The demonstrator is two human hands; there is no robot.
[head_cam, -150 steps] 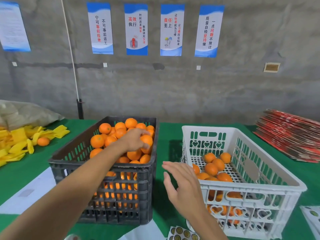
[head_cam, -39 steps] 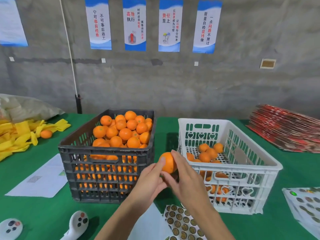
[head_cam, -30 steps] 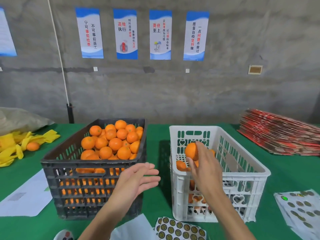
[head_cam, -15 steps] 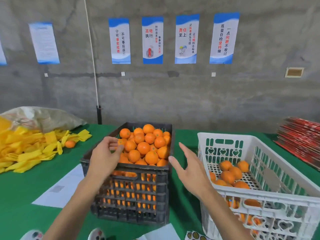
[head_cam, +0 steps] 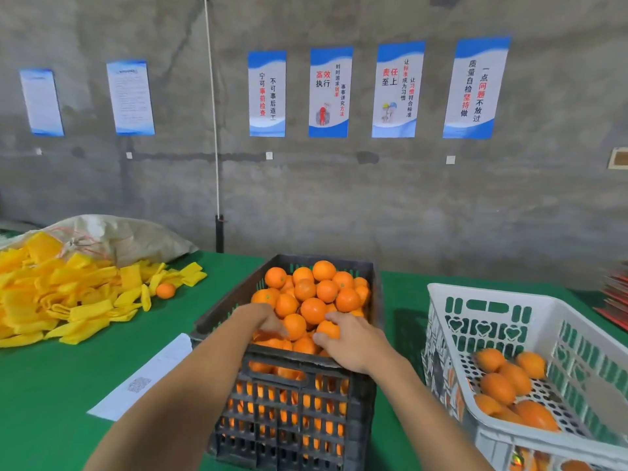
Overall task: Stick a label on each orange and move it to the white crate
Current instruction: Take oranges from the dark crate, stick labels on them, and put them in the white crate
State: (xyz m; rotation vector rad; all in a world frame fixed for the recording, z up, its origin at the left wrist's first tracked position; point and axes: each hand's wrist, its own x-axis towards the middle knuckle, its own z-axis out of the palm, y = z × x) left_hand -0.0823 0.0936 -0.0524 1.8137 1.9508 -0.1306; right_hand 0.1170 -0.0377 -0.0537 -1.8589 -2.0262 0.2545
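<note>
Black crate (head_cam: 289, 365), heaped oranges: left hand (head_cam: 263, 322) reaches among fruit, grip unclear; right hand (head_cam: 353, 341) curls over one orange (head_cam: 329, 329). White crate (head_cam: 475, 300) right of it.

Green table (head_cam: 51, 385) bears black crate (head_cam: 292, 419), white crate (head_cam: 492, 321) (paper (head_cam: 142, 382) too)

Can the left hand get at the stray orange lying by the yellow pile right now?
Probably yes. The stray orange lies uncovered on the green table, left of the black crate, where the left hand is. Nothing stands between them.
</note>
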